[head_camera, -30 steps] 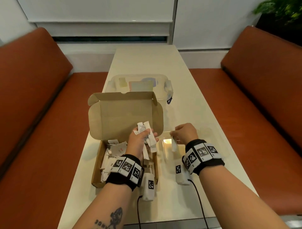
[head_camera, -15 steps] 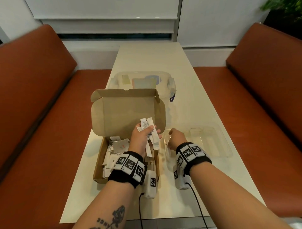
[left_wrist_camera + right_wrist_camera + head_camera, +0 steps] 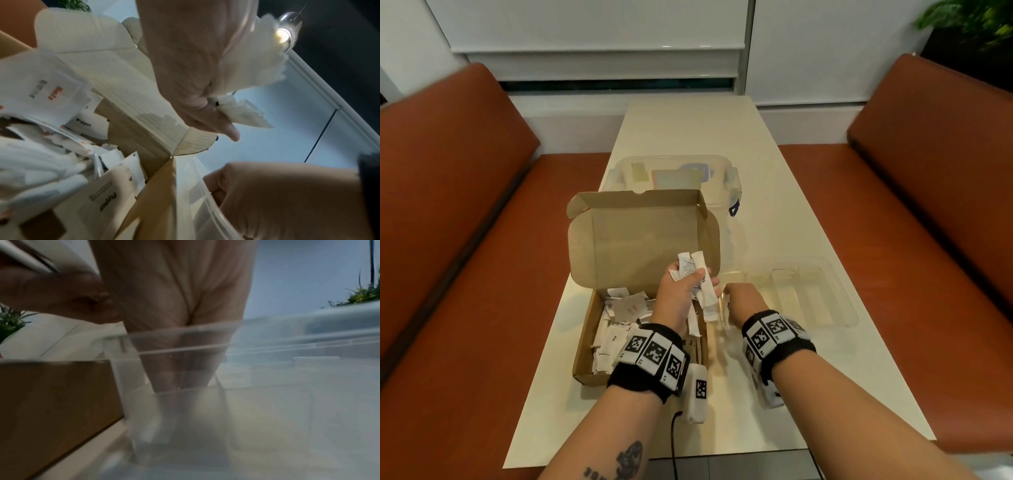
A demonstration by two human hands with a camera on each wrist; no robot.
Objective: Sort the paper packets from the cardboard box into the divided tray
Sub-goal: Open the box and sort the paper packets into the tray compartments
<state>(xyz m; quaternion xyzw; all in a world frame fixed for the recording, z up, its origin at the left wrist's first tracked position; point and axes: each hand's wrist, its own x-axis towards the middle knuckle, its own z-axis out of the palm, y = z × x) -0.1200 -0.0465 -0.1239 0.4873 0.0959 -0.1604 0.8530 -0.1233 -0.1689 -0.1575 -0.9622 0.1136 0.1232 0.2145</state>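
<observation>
Left hand (image 3: 681, 291) raised, fingers curled tight; right hand (image 3: 743, 301) lower, fingers pointing down.

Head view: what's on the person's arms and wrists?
Bare forearms, no sleeves. Each wrist has a black band carrying white square fiducial tags. A white tagged camera module hangs under the left wrist with a black cable. Dark tattoo on the left forearm.
</observation>
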